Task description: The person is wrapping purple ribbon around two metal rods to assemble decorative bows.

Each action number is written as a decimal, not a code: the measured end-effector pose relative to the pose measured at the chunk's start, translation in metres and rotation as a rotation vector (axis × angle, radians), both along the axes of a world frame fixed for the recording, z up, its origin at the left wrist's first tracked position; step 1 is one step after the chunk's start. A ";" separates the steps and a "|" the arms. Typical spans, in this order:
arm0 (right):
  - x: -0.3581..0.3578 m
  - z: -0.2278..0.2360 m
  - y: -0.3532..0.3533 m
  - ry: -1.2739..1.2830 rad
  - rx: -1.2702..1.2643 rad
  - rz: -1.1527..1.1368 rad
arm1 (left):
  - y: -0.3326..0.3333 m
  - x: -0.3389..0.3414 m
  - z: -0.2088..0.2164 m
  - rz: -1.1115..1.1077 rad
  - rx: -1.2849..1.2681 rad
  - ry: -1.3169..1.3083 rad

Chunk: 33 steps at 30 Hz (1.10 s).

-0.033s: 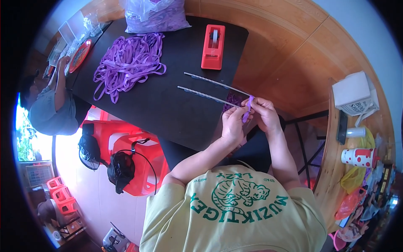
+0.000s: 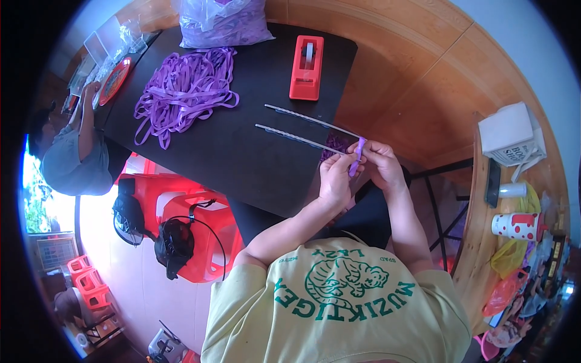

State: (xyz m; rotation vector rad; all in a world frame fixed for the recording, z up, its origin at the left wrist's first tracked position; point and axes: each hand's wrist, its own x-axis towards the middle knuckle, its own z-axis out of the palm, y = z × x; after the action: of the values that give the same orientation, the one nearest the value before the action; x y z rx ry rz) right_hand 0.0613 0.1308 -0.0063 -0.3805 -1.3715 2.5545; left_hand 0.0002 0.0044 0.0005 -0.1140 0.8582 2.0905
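Two thin twisted metal rods lie side by side on the dark table; the far rod [image 2: 308,120] and the near rod [image 2: 290,136] both stick out past its right edge. A short purple ribbon [image 2: 357,160] runs across between their outer ends. My left hand [image 2: 335,178] pinches this ribbon near the tip of the near rod. From the other side my right hand [image 2: 385,164] closes on it, fingertips almost touching the left ones. Exactly how the ribbon loops round the rods is hidden by my fingers.
A heap of purple ribbon [image 2: 184,91] lies on the table [image 2: 242,163], below a filled plastic bag [image 2: 224,27]. A red tape dispenser [image 2: 306,68] stands near the far right corner. Red stools [image 2: 209,242] hold black bags. At left another person [image 2: 78,157] works by a red tray [image 2: 115,81].
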 end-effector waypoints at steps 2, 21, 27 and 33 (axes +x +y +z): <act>0.001 -0.003 -0.001 0.031 -0.084 0.003 | -0.001 0.000 0.007 -0.003 -0.012 -0.019; -0.020 0.015 -0.018 -0.160 0.093 -0.286 | -0.037 0.020 -0.013 -0.207 -0.045 0.144; -0.014 0.002 -0.010 -0.088 0.167 -0.396 | -0.050 0.021 -0.023 -0.387 -0.157 0.200; 0.018 -0.008 0.023 -0.076 0.257 -0.654 | -0.083 0.009 0.013 -0.772 -0.083 0.536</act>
State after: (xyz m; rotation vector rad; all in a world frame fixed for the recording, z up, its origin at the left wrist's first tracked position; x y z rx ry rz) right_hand 0.0789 0.1534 -0.0138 -0.7389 -1.3016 1.8307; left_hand 0.0096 -0.0788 0.0139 0.6626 1.0799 1.3559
